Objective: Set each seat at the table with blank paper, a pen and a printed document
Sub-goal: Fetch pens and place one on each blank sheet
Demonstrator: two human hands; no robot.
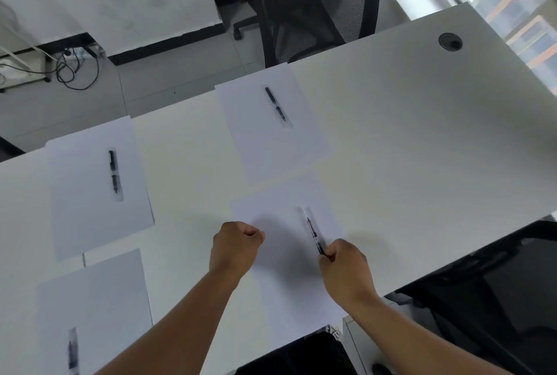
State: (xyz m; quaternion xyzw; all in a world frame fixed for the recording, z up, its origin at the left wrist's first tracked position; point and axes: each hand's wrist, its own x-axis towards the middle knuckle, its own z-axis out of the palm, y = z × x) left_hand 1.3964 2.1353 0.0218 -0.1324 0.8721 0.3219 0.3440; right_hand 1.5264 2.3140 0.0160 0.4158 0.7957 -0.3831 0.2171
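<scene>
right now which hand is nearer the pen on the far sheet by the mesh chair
Left. The left hand, curled in a fist, sits almost directly below that pen in the view. The right hand pinches another pen, lower and further right.

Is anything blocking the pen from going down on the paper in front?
Nothing visible does. The right hand pinches the pen right over the near sheet, which is bare beneath it; the left hand sits off to the side.

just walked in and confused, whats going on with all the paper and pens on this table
A person is laying out seats on the white table. The right hand pinches a pen by its near end over the nearest sheet; the left hand is curled and holds nothing. Three other sheets each have a pen on them. No printed document is visible.
</scene>
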